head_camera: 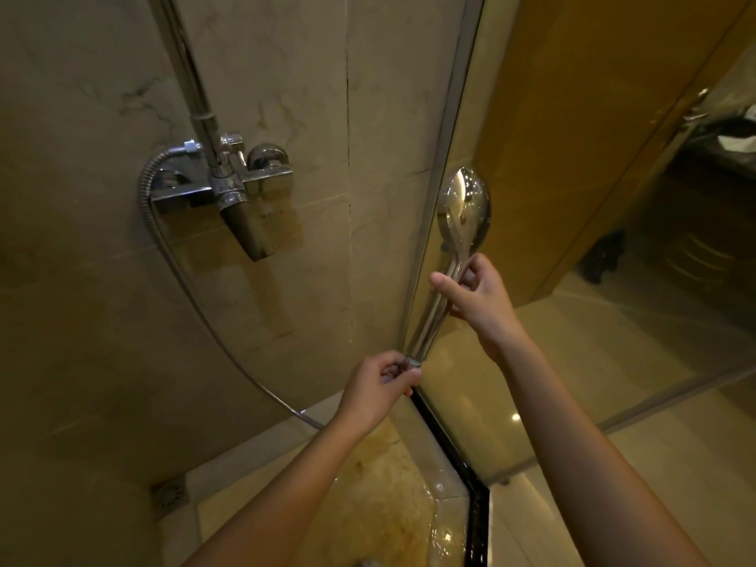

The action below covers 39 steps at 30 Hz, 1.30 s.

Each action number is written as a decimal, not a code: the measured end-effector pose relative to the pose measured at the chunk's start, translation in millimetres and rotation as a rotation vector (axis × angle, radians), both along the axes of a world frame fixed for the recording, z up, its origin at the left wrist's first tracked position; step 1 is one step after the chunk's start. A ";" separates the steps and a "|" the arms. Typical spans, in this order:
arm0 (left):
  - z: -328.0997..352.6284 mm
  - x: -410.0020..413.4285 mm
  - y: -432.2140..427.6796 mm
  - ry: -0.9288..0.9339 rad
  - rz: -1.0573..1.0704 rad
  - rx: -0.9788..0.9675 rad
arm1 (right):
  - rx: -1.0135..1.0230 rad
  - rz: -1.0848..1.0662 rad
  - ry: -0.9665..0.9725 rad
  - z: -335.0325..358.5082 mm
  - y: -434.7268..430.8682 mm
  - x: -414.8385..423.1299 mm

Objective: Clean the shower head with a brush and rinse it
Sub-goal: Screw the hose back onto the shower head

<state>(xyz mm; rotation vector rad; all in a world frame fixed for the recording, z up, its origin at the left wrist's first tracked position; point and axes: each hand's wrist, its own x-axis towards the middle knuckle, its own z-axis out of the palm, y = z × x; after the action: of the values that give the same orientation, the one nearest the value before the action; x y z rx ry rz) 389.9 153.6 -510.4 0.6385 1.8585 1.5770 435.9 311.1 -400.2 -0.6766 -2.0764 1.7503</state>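
A chrome hand-held shower head (464,210) points upward in front of the glass partition, its shiny back toward me. My right hand (470,290) grips the upper part of its handle. My left hand (382,384) pinches the connector nut at the bottom end of the handle, where the metal hose (180,276) joins. The hose loops down from the wall mixer and passes behind my left forearm. No brush is in view.
A chrome wall mixer tap (229,186) with a downward spout sits on the tiled wall at left, under a vertical riser pipe (184,63). A floor drain (169,491) lies low at left. The glass partition frame (448,165) runs beside the shower head. The floor is wet.
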 end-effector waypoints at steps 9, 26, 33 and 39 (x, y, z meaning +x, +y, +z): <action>3.1 7.8 4.0 -0.035 0.004 0.048 | -0.238 0.089 0.101 4.5 -5.4 7.0; 6.9 -6.8 -19.2 0.073 0.047 0.010 | -0.212 0.247 0.181 9.6 -22.2 4.0; -1.0 -14.8 -27.4 0.103 0.181 0.010 | -0.210 0.171 0.224 2.2 -37.4 -4.8; 0.9 -18.4 -34.3 0.181 0.144 -0.074 | -0.146 0.151 0.192 2.3 -42.4 -12.9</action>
<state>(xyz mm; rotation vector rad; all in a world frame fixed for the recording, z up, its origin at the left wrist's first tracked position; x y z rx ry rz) 371.5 119.2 -509.5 0.6448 2.1282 1.5763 423.1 268.7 -397.9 -0.3799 -1.9282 1.9798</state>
